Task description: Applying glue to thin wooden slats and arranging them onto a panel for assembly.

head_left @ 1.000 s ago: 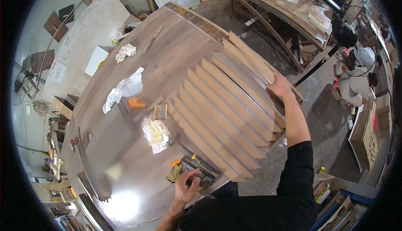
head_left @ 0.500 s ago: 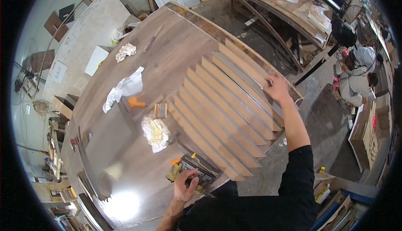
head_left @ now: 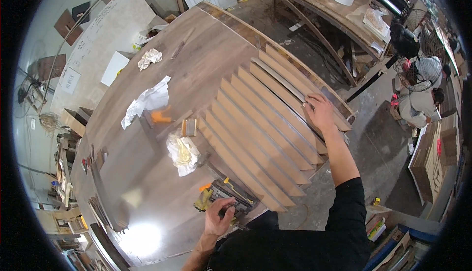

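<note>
Several long tan boards with grey edges [head_left: 258, 128] stand in a slanting row on the brown table. My right hand [head_left: 320, 112] is at the far right of the row, its fingertips closed on the edge of a narrow board [head_left: 278, 80]. Low in the middle, my left hand [head_left: 219, 217] hovers over or rests on a yellow-and-black nail gun [head_left: 226, 197]; which of these I cannot tell. Its thumb and fingers are apart, with nothing visible between them. Next to the gun lies a hammer [head_left: 214, 169], partly hidden.
Crumpled white cloth [head_left: 183, 154], a small wooden-framed block [head_left: 189, 127], an orange tool [head_left: 161, 115] and a white sheet [head_left: 147, 101] lie on the table [head_left: 196, 49]. A fan on a stand [head_left: 404, 40] is at the right. Beyond it a person [head_left: 418, 105] bends over boards.
My right hand has come slightly nearer and left, from the outermost board to the narrow one. That narrow board now shows less of its grey face. My left hand stays by the nail gun.
</note>
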Motion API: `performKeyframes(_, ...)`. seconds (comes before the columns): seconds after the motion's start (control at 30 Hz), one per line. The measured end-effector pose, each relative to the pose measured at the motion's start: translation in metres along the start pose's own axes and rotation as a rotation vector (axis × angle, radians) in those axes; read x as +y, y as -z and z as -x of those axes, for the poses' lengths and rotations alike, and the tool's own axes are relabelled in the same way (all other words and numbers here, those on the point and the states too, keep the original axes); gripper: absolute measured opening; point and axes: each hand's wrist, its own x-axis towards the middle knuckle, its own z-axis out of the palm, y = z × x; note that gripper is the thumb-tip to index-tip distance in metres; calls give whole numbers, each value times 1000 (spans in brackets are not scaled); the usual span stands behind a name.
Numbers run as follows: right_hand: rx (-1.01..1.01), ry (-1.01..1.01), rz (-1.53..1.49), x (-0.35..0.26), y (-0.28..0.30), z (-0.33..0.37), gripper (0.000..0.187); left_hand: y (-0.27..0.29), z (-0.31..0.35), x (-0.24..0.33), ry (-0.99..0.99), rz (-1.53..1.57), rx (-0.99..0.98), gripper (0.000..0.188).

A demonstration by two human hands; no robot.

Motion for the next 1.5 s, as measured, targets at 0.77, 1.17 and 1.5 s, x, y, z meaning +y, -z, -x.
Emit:
performKeyframes(0.77, -104, 23, 239, 1, -2, 9, 48, -3, 16, -11, 78, 83, -6, 34)
performKeyframes(1.17, -492, -227, 265, -25, 17, -11, 51, 6, 27, -12, 48, 83, 58, 27)
performKeyframes(1.5, -328, -298, 319, 4, 2, -29, 55, 8, 33, -14, 78, 102, 42, 30)
